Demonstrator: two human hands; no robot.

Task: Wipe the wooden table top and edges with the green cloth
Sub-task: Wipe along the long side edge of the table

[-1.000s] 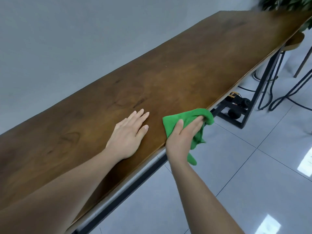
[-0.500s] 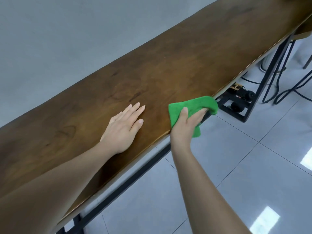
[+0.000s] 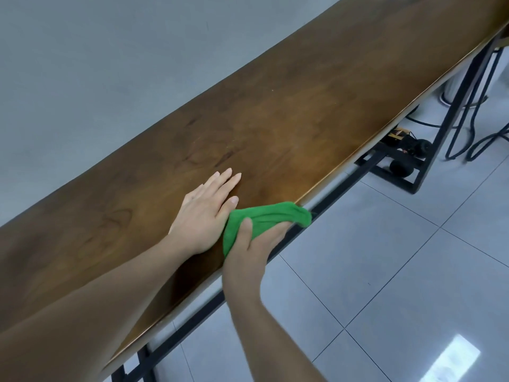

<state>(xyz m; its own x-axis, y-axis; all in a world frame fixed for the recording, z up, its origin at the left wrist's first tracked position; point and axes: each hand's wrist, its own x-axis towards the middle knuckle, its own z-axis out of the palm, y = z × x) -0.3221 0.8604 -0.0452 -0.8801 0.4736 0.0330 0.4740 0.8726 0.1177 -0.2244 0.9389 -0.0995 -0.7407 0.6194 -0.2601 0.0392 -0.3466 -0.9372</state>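
Note:
A long dark wooden table top (image 3: 289,111) runs from lower left to upper right, against a grey wall. My left hand (image 3: 205,213) lies flat on the wood with straight fingers, near the front edge. The green cloth (image 3: 267,219) is folded over the table's front edge, right beside my left hand. My right hand (image 3: 253,246) grips the cloth, thumb on top and fingers curled under the edge, where they are partly hidden.
A black metal frame (image 3: 303,230) runs under the front edge, with legs at the right (image 3: 451,106). A small wheeled toy vehicle (image 3: 405,150) and black cables (image 3: 484,139) lie on the tiled floor (image 3: 385,271) under the table's right part.
My right hand has slid the cloth along the front edge toward my left hand, now touching beside it. The view has shifted; my left hand stays flat on the wood.

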